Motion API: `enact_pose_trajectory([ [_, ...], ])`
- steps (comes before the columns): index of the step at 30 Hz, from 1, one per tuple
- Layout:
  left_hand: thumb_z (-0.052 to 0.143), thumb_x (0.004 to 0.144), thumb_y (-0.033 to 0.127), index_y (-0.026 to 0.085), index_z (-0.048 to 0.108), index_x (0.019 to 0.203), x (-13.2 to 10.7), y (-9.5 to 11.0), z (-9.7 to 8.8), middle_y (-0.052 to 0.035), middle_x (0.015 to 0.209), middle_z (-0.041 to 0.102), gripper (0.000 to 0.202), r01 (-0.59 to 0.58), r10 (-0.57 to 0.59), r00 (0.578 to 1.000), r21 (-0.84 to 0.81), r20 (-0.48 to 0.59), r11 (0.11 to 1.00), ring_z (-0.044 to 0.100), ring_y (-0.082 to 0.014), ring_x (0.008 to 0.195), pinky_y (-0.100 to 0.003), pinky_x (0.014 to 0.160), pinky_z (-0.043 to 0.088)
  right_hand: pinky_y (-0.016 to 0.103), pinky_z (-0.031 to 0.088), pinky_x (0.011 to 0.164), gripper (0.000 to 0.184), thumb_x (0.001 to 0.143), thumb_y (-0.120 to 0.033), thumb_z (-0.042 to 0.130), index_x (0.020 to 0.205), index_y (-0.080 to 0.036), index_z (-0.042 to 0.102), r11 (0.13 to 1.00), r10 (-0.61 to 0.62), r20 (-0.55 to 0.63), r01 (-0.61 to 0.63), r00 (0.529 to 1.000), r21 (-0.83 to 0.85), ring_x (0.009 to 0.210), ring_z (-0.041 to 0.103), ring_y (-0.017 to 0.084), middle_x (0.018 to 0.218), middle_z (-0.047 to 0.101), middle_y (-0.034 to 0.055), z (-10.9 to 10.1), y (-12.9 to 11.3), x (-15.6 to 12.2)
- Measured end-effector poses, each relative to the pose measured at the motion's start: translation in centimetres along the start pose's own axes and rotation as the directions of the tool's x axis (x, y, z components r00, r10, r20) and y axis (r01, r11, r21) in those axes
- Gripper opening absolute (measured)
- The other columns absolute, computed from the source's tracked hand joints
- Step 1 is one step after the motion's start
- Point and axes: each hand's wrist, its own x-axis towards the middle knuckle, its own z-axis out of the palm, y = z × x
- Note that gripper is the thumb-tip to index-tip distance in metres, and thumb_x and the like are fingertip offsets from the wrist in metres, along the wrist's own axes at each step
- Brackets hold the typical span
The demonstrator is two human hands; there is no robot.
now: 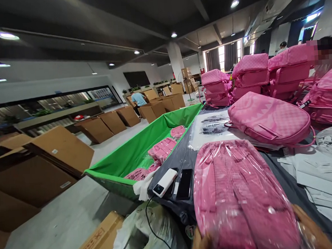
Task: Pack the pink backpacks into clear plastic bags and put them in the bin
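Observation:
A pink backpack wrapped in a clear plastic bag [239,195] lies on the dark table [185,157] right in front of me. My left hand [201,247] grips its near left corner at the bottom edge of the view. My right hand [311,230] holds its near right side under the plastic. Both hands are blurred and mostly cut off. An unbagged pink backpack [268,119] lies further back on the table.
A white power bank [166,182] and a black phone [184,184] lie left of the bagged pack. A green bin [133,151] holds several bagged pink packs. Stacked pink backpacks [250,77] stand behind, flat plastic bags [325,174] right, cardboard boxes [43,163] left. A person [138,100] bends far back.

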Motion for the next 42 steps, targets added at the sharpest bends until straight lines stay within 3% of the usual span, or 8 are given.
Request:
enact_pose_trajectory([
  [4, 0.063, 0.073, 0.082, 0.015, 0.075, 0.112, 6.3, 5.9, 2.2, -0.0156, 0.121, 0.075, 0.079, -0.229, 0.218, 0.972, 0.164, 0.083, 0.959, 0.065, -0.0359, 0.123, -0.044, 0.106, 0.051, 0.044, 0.054, 0.101, 0.06, 0.08, -0.061, 0.05, 0.122, -0.022, 0.069, 0.995, 0.067, 0.024, -0.069, 0.997, 0.075, 0.119, 0.066, 0.035, 0.118, 0.074, 0.0133, -0.3, -2.9, 7.9],
  [8, 0.058, 0.067, 0.087, 0.019, 0.074, 0.084, 9.3, 8.4, -0.1, -0.0083, 0.081, 0.077, 0.072, -0.176, 0.228, 0.971, 0.441, -0.067, 0.88, 0.069, -0.0247, 0.061, -0.039, 0.064, 0.057, 0.043, 0.061, 0.073, 0.064, 0.071, -0.066, 0.05, 0.112, -0.019, 0.069, 0.976, 0.217, -0.028, -0.217, 0.976, -0.012, 0.081, 0.073, 0.031, 0.105, 0.076, 0.0148, -3.6, -3.5, 9.2],
  [15, 0.05, 0.072, 0.088, 0.02, 0.067, 0.087, 2.3, -0.4, -2.5, -0.0087, 0.087, 0.071, 0.072, -0.167, 0.373, 0.687, 0.364, -0.624, 0.916, 0.068, -0.0266, 0.085, -0.037, 0.078, 0.055, 0.038, 0.061, 0.062, 0.061, 0.061, -0.079, 0.064, 0.087, -0.024, 0.077, 0.885, 0.456, 0.061, -0.444, 0.888, -0.141, 0.08, 0.075, 0.034, 0.086, 0.079, 0.0098, -8.4, -1.2, -0.9],
  [19, 0.049, 0.082, 0.081, 0.02, 0.069, 0.087, -2.1, -4.2, 3.2, -0.0066, 0.074, 0.07, 0.065, -0.053, 0.113, 0.98, 0.342, -0.161, 0.938, 0.067, -0.0255, 0.075, -0.038, 0.075, 0.056, 0.037, 0.063, 0.073, 0.066, 0.066, -0.083, 0.059, 0.086, -0.025, 0.08, 0.923, 0.375, 0.139, -0.355, 0.917, -0.149, 0.086, 0.076, 0.032, 0.094, 0.08, 0.0083, -7.1, -1.6, -3.1],
  [23, 0.064, 0.088, 0.048, 0.021, 0.068, 0.125, -1.5, -2.8, 11.2, -0.0121, 0.128, 0.071, 0.046, -0.384, 0.184, 0.872, 0.403, 0.453, 0.831, 0.063, -0.0299, 0.119, -0.047, 0.109, 0.046, 0.042, 0.063, 0.074, 0.065, 0.071, -0.079, 0.061, 0.097, -0.022, 0.08, 0.909, 0.205, 0.058, -0.168, 0.977, -0.381, 0.089, 0.076, 0.035, 0.098, 0.08, 0.0115, -4.0, -3.7, -2.4],
  [27, 0.073, 0.076, 0.025, 0.017, 0.071, 0.112, 1.2, -1.0, 16.9, -0.0086, 0.098, 0.075, 0.037, -0.301, 0.054, 0.901, 0.529, 0.431, 0.794, 0.067, -0.0266, 0.092, -0.043, 0.095, 0.052, 0.035, 0.057, 0.061, 0.035, 0.088, -0.05, 0.054, 0.098, -0.026, 0.077, 0.799, 0.002, 0.055, 0.031, 0.998, -0.601, 0.081, 0.075, 0.028, 0.096, 0.079, 0.008, -3.3, -5.6, -1.9],
  [32, 0.066, 0.075, 0.017, 0.019, 0.064, 0.08, 0.8, 0.4, 17.2, 0.0046, 0.065, 0.057, 0.006, -0.274, 0.1, 0.918, 0.43, 0.384, 0.86, 0.053, -0.0142, 0.064, -0.026, 0.067, 0.043, 0.027, 0.041, 0.048, 0.029, 0.094, -0.036, 0.047, 0.085, -0.026, 0.072, 0.696, -0.186, 0.087, 0.194, 0.979, -0.692, 0.064, 0.067, 0.019, 0.082, 0.07, 0.0046, -5.5, -6.7, -2.3],
  [42, 0.06, 0.066, 0.005, 0.023, 0.05, 0.095, -0.8, 2.2, 20.1, 0.0085, 0.067, 0.055, 0.036, -0.205, 0.048, 0.917, 0.364, 0.396, 0.908, 0.051, -0.011, 0.059, -0.022, 0.06, 0.037, 0.025, 0.045, 0.048, 0.027, 0.106, -0.04, 0.034, 0.089, -0.027, 0.051, 0.923, -0.101, 0.051, 0.113, 0.994, -0.368, 0.052, 0.066, 0.016, 0.068, 0.068, -0.0017, -1.8, -7.5, -6.5],
])
